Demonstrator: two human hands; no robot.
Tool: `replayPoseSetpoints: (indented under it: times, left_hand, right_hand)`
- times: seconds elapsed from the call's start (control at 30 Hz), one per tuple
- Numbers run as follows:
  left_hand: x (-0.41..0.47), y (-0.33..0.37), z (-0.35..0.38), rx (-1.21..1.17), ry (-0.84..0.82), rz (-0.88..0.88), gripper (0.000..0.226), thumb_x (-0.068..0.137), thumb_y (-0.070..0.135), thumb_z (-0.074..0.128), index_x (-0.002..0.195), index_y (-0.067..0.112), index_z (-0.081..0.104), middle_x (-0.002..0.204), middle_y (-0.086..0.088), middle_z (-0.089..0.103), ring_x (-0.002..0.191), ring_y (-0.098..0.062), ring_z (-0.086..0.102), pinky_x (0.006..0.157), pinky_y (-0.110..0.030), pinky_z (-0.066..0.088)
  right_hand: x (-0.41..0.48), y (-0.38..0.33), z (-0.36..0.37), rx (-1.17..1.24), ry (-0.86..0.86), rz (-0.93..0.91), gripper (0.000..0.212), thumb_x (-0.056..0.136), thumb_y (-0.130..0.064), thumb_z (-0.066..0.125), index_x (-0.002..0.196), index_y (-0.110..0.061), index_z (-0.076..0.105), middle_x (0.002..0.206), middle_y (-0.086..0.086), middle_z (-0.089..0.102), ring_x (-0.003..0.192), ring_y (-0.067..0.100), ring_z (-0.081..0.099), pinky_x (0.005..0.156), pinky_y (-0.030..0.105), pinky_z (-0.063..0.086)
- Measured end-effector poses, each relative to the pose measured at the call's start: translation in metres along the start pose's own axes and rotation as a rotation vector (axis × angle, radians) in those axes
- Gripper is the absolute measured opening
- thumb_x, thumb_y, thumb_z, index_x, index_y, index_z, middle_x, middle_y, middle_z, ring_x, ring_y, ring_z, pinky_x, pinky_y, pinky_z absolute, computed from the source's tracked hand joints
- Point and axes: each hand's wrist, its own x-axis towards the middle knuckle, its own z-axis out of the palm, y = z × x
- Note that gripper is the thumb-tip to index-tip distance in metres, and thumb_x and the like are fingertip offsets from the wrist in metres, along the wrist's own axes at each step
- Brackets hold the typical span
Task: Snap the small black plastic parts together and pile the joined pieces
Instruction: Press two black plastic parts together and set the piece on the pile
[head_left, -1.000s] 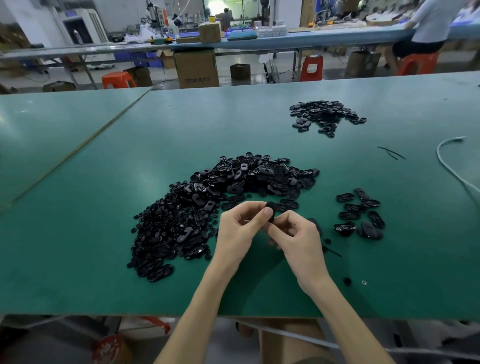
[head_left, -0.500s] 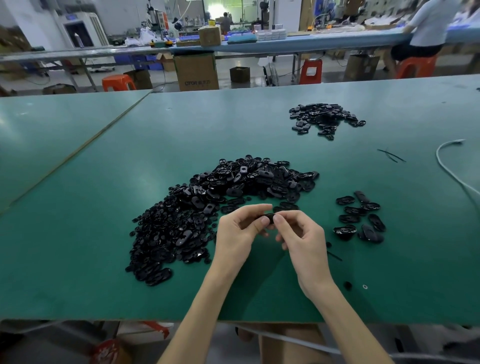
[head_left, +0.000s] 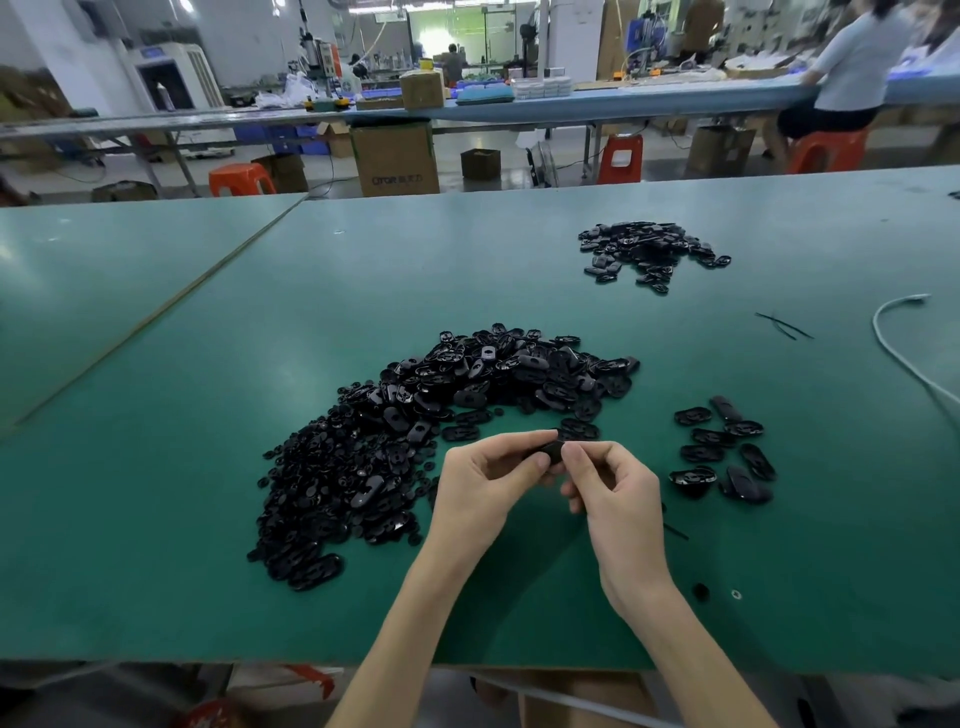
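— Black plastic part (head_left: 551, 451): where are you holding it?
— I am pinching it between my left hand (head_left: 483, 486) and right hand (head_left: 618, 491), over the surface (head_left: 156, 467) beside the heap (head_left: 441, 415). I am aligning edges squarely before pressing. My fingers (head_left: 522, 458) are hiding the seam; I cannot tell if it is seated.

One black part (head_left: 550, 452) near loose heap (head_left: 415, 441)
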Motion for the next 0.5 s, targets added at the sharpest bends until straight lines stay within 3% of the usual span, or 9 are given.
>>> replayPoseSetpoints:
  times: [0.5]
  left_hand:
    - [-0.0008,-0.0013,0.0018,0.094,0.037,0.015,0.029,0.092,-0.009,0.067,0.104,0.014,0.08,0.094,-0.001,0.081,0.086,-0.014,0.077,0.079,-0.019,0.057]
  right_hand:
    - [-0.0032,-0.0022,0.0006,-0.074,-0.021,0.0,0.012,0.1,-0.022,0.067,0.092,-0.015,0.072,0.07,-0.001,0.072,0.059,0.006,0.057,0.058,0.021,0.05]
